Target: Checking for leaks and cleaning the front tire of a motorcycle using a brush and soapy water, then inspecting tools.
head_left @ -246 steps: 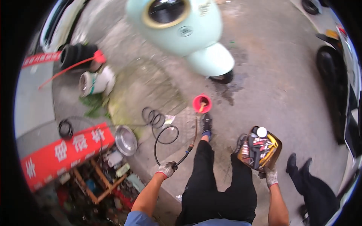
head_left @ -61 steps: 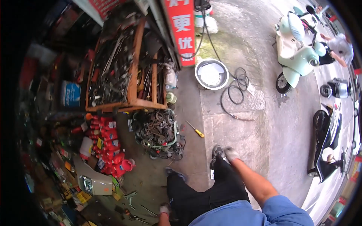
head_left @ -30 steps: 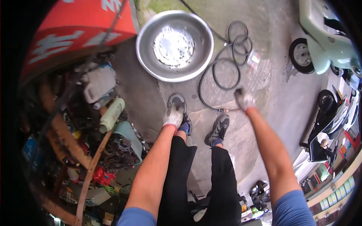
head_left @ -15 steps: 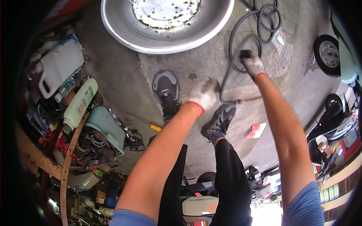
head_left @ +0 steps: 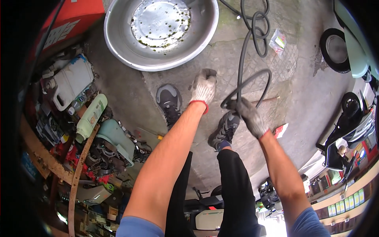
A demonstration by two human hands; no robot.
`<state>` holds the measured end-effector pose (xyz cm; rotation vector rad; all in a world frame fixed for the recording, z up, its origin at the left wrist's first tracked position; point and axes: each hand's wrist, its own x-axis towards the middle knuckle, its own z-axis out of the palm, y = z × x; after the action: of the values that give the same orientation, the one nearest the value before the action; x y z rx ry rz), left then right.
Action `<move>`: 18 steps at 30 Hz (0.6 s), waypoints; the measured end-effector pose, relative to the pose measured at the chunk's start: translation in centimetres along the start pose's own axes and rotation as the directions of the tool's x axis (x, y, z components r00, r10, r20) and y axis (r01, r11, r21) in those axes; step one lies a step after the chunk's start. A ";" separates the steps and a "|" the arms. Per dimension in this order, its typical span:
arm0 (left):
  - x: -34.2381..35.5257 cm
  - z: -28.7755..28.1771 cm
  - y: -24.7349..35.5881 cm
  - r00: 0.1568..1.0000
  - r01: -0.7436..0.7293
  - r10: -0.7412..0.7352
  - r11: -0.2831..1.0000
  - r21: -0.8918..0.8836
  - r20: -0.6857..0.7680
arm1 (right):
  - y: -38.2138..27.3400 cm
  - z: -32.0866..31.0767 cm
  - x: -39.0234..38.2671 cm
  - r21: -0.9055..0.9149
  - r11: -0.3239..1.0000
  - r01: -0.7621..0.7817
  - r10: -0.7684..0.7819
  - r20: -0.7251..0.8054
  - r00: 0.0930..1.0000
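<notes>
My right hand point(head_left: 252, 117), in a whitish glove with dark fingers and a red cuff, is closed on a dark grey hose point(head_left: 239, 67) just beyond my right shoe point(head_left: 227, 129). From there the hose bends into a loop and runs away to more coils on the ground. My left hand point(head_left: 203, 85), gloved alike, is curled closed to the left of the hose and apart from it. Whatever its fingers may hold is hidden. Ahead and to the left stands a wide metal basin point(head_left: 130, 59) with some water and green-brown bits on its bottom.
Along the left lie a white jug point(head_left: 73, 81), a pale green bottle point(head_left: 92, 114), a rusty metal bar point(head_left: 81, 166) and cluttered parts. A screwdriver with a yellow handle point(head_left: 159, 137) is by my left shoe point(head_left: 169, 103). Scooters with a black wheel point(head_left: 335, 50) line the right.
My right hand has come nearer, pulling the hose into a new loop by my right shoe. My left hand has moved slightly left and away from me. The view has shifted, showing more basin.
</notes>
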<state>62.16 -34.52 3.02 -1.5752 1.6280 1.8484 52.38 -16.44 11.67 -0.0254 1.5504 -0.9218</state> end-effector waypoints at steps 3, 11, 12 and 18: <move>1.8 2.6 1.5 0.998 -0.041 0.043 0.997 -0.065 0.037 | -1.4 -0.4 -4.4 0.082 0.987 -0.140 0.136 0.049 0.989; 4.9 7.6 7.1 0.950 -0.002 0.128 0.913 -0.407 0.283 | -5.3 1.7 -14.5 0.484 0.856 -0.179 0.094 0.195 0.976; 4.8 7.9 7.7 0.922 0.003 0.162 0.906 -0.424 0.352 | -5.5 2.0 -15.2 0.485 0.851 -0.201 0.127 0.181 0.975; 2.5 8.6 8.9 0.943 -0.051 0.115 0.977 -0.207 0.311 | -7.0 3.7 -20.3 0.653 0.750 0.107 0.050 -0.218 0.975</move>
<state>49.89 -31.93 4.55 -1.2008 1.4215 2.2323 56.77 -12.75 32.72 0.5883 1.3392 -1.5037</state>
